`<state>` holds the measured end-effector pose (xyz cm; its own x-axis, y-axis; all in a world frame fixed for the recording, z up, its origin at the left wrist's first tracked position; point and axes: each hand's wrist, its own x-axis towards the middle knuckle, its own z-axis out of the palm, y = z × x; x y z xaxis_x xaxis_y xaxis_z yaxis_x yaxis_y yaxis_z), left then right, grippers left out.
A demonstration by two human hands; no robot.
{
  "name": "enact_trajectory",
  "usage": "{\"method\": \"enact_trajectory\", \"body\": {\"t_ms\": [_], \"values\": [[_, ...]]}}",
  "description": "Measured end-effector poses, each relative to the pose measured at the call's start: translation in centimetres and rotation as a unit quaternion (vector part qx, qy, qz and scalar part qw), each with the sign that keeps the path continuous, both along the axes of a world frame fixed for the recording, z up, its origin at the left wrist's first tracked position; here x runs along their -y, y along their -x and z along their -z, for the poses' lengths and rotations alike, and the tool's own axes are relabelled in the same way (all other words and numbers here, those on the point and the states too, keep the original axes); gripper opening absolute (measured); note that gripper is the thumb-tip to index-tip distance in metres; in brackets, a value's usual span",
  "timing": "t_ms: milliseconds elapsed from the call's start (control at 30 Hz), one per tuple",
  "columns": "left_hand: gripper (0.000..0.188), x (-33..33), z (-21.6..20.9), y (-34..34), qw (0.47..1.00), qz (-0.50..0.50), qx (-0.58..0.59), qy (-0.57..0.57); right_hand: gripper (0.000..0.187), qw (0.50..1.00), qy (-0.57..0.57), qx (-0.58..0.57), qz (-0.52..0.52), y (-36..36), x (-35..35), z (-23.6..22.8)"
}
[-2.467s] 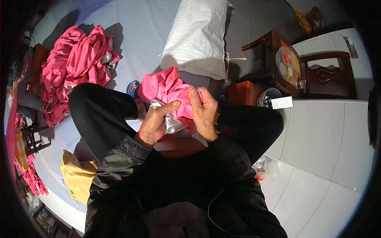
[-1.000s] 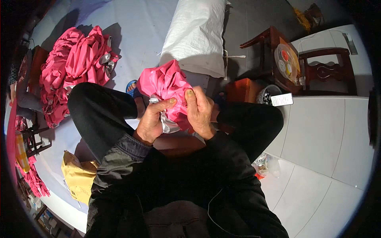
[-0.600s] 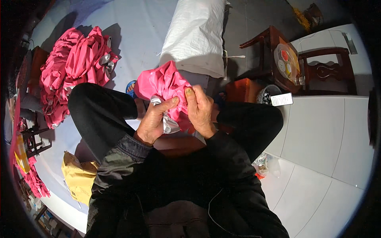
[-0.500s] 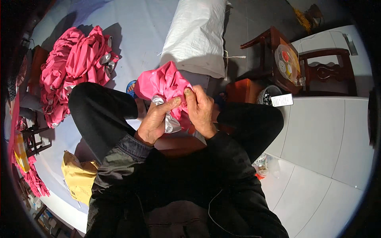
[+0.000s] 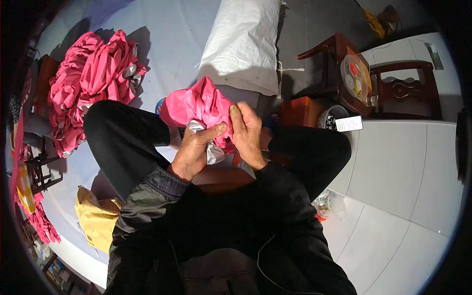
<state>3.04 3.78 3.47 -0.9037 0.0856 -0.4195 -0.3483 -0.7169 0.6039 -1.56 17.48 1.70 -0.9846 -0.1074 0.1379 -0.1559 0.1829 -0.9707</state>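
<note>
Firstly, at far left: one small pink bundle (image 5: 44,221), one yellow bag (image 5: 98,221) and one large pink heap (image 5: 93,83), the latter on a pale sheet (image 5: 169,49). Centrally, between two bent knees (image 5: 105,120), one bunched pink cloth (image 5: 194,105) with silvery underside is held aloft; its puffed end points away and leftward, long axis slanting down to the right. The left hand (image 5: 189,155) grips its near side, thumb uppermost. One white sack (image 5: 241,49) lies just beyond, occupying the far side. The right hand (image 5: 247,135) is closed on the cloth's right edge. Further right: one brown box (image 5: 298,114), one round bin (image 5: 325,117), one clear round tray (image 5: 355,78), dark wooden furniture (image 5: 410,91).
</note>
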Motion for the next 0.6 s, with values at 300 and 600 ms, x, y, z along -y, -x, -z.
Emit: {"method": "enact_trajectory", "body": {"t_ms": [300,600], "values": [[0.032,0.4,0.2,-0.2,0.999,-0.008,0.007,-0.03,0.025,0.997,-0.032,-0.064,-0.004,0.1,0.6,0.8],[0.028,0.3,1.1,0.0,0.997,0.027,0.049,-0.049,0.026,0.999,-0.024,-0.008,0.033,-0.2,0.9,1.6]]}}
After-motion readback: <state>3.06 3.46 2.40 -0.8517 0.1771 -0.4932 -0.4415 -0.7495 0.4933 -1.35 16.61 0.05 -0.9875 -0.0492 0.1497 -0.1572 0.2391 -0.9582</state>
